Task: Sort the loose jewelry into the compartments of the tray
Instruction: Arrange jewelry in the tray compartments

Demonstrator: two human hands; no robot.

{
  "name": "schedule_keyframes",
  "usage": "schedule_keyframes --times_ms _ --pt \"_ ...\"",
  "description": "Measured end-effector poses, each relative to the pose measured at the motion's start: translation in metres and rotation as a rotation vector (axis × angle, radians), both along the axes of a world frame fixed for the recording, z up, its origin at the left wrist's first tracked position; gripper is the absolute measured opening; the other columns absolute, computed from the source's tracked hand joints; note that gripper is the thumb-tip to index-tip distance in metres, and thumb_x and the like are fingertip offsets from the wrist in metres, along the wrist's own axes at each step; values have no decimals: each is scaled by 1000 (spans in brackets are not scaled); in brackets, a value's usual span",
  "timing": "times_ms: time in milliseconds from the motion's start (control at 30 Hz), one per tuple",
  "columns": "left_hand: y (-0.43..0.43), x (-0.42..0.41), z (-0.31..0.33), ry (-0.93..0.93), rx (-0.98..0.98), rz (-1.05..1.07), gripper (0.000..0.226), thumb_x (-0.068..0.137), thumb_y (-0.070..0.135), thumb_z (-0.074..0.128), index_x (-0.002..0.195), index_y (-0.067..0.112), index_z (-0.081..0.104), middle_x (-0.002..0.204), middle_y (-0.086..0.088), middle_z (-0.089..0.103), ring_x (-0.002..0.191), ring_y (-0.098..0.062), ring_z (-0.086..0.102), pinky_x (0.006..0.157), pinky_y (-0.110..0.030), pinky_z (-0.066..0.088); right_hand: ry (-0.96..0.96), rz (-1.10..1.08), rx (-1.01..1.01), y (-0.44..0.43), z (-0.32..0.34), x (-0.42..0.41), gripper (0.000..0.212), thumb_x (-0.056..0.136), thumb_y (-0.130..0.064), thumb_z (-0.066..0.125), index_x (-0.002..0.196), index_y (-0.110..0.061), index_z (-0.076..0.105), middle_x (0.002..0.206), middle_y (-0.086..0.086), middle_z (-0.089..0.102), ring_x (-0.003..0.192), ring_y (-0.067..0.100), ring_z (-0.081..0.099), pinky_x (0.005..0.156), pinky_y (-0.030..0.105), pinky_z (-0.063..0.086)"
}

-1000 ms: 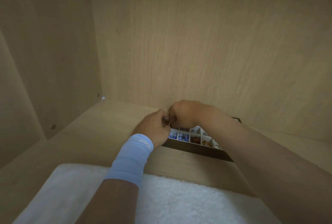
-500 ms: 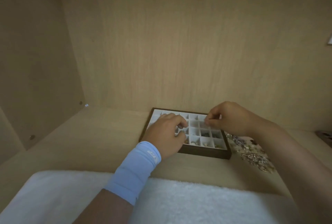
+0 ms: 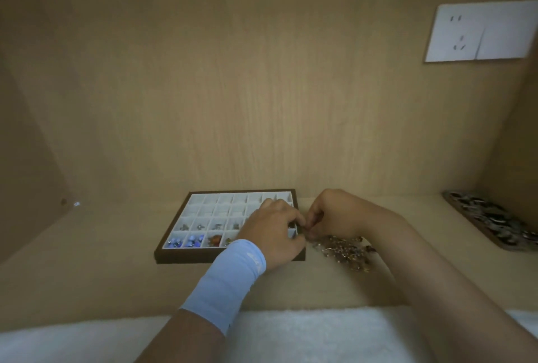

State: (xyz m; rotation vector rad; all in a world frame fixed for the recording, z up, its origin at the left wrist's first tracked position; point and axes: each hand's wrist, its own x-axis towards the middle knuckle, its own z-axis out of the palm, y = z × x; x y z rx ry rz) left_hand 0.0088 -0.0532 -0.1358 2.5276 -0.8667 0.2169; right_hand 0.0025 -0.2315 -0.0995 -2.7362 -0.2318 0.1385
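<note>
Meeting at the tray's [image 3: 186, 256] right edge beside the pile [image 3: 346, 249], left hand [image 3: 273, 231] and right hand [image 3: 340, 214] curl; any held piece is hidden. Best to free one piece, then match its compartment.

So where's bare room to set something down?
Bare wood: between the brown-framed white-compartment tray and the left wall; between the loose jewelry pile and the dark oblong tray far right. Crowded: left hand and right hand at the first tray's right edge.
</note>
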Motion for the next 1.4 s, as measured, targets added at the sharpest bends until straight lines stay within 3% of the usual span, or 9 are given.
schedule_keyframes --times_ms 333,467,533,700,800,1000,1133,1233,1400 --pt "2 5 -14 -61 -146 -9 20 82 24 62 101 30 65 98 13 61 99 -6 43 88 -22 38 -27 -10 117 -3 -10 4 2 79 -22 80 80 -24 81 76 -8 75 75 6 69 76 30 58" --pt "-2 2 -9 31 -306 25 20 84 22 67 97 35 63 94 18 65 98 0 50 85 -17 41 -39 -43 349 -9 2 -1 7 87 -15 74 84 -15 80 56 -15 67 46 -7 56 48 10 42" --pt "-4 2 -4 134 -462 47 18 82 21 71 93 35 66 91 16 69 95 1 58 84 -18 46 -32 -67 457 -9 7 -4 8 90 -18 72 85 -16 78 49 -13 61 38 -1 49 39 17 39" --pt "0 1 13 317 -760 131 10 81 20 78 87 26 71 83 6 74 79 -2 67 75 -18 50 8 -81 693 2 12 -8 15 95 -23 68 97 -10 76 49 -8 57 38 4 43 39 19 32" --pt "10 -2 22 392 -857 162 6 81 20 78 86 21 74 80 4 75 70 1 66 63 -11 48 18 -60 767 12 14 -9 17 95 -25 68 96 -12 78 69 11 63 49 12 47 47 25 33" --pt "41 -5 30 499 -868 107 12 92 17 65 97 23 74 85 7 76 74 -5 62 66 -19 49 47 -27 871 32 20 -12 17 97 -21 63 94 -8 74 59 -11 64 47 9 45 44 19 29" --pt "60 -7 34 538 -922 89 10 86 13 72 94 18 73 76 7 73 65 -2 61 65 -19 47 88 -29 934 52 16 -9 15 95 -24 66 85 -16 74 71 -5 68 50 11 45 42 19 29" --pt "75 -6 37 496 -904 96 6 85 12 73 90 14 73 69 12 71 60 4 59 61 -11 45 79 -25 897 69 17 -5 15 91 -28 70 91 -14 77 73 -3 68 50 10 46 44 20 30" --pt "111 0 42 440 -892 112 2 86 13 72 87 15 73 71 11 70 62 1 58 60 -12 46 53 0 802 101 31 7 21 88 -30 75 94 -10 77 74 4 66 50 11 48 43 21 36"
